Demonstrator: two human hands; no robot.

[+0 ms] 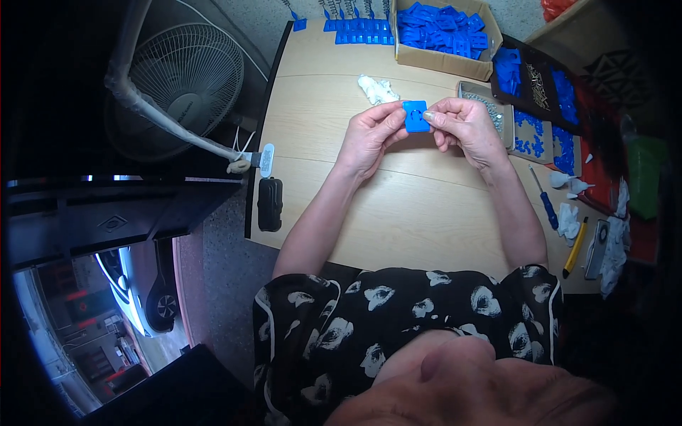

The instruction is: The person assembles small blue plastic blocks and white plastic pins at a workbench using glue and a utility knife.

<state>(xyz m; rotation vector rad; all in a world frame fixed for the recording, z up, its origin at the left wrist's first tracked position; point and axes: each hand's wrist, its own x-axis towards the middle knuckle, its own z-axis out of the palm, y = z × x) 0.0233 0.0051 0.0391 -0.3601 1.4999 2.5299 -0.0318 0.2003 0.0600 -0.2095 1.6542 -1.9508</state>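
Note:
Both hands hold a small flat blue plastic plate (416, 125) with a cut-out in its middle, above the wooden table (426, 206). My left hand (369, 138) pinches its left edge between thumb and fingers. On the opposite edge, the thumb of my right hand (469, 131) presses against the face, with the fingers curled behind it. Just beyond my left hand lies a crumpled white cloth (376, 90). Behind my right hand stands a shallow tray (506, 135) of small metal parts.
A cardboard box (442, 64) of blue plates stands at the back, beside rows of blue pieces with springs (362, 33). Trays of small blue parts (529, 135) sit at the right, with a screwdriver (548, 209) and yellow cutter knife (575, 247) nearer. A black case (270, 204) lies left.

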